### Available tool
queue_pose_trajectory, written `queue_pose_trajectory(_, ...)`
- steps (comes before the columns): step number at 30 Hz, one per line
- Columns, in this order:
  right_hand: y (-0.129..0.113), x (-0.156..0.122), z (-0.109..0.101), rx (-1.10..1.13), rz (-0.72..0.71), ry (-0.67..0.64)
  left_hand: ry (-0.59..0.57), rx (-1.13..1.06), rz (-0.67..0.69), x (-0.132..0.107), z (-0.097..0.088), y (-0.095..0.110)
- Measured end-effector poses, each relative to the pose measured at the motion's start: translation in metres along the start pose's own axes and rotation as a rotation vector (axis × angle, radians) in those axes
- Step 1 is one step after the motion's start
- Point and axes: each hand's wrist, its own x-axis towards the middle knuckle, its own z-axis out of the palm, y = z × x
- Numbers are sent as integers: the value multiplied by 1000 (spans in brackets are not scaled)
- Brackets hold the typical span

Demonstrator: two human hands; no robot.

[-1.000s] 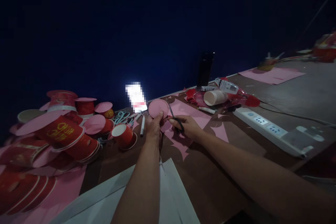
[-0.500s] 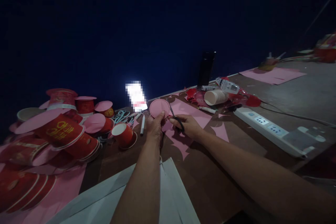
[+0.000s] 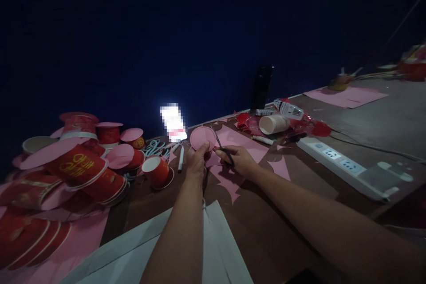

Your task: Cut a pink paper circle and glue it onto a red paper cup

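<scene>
My left hand point(image 3: 199, 158) is closed on a round pink paper disc point(image 3: 202, 136), its thumb pressed on the near edge; a thin rim shows around the disc. In my right hand point(image 3: 242, 159) is a pair of dark scissors point(image 3: 225, 150), fingers in the handles and blades pointing up beside the disc's right edge. Pink paper scraps point(image 3: 229, 182) lie under and around both hands. To the left, a red paper cup point(image 3: 156, 171) stands tilted, and a white marker point(image 3: 180, 159) lies between that cup and my left hand.
Several red paper cups point(image 3: 80, 162) with pink paper discs are heaped at the left. A lit phone point(image 3: 173, 122) stands behind my hands. At the right are stacked pale cups point(image 3: 274, 124), a power strip point(image 3: 342, 164) and a cable. A white paper bag point(image 3: 219, 244) lies in front.
Almost nothing differs. Both hands keep their hold on the disc and the scissors, and the whole view has shifted very slightly.
</scene>
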Motion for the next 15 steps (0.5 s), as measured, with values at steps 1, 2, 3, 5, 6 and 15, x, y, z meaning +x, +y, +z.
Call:
queue_pose_trajectory(1,1,0,0,-1,-2,-3,1,0,-3,0,0,0)
queue_pose_trajectory(2,1,1,-1,-3,-1,-3,4,0,-5,0,0,1)
queue_pose_trajectory(3,2,1,-1,-6,0,-4,5,-2,-7,0,0,1)
queue_pose_trajectory(5,4,1,-2,-12,-4,-7,0,-8,-11,0,0,0)
queue_pose_trajectory(6,4,1,-2,-14,-10,-12,-4,-11,-15,1,-1,0)
queue_pose_trajectory(15,-2,-1,0,-20,-16,-7,12,-33,-32,-1,1,3)
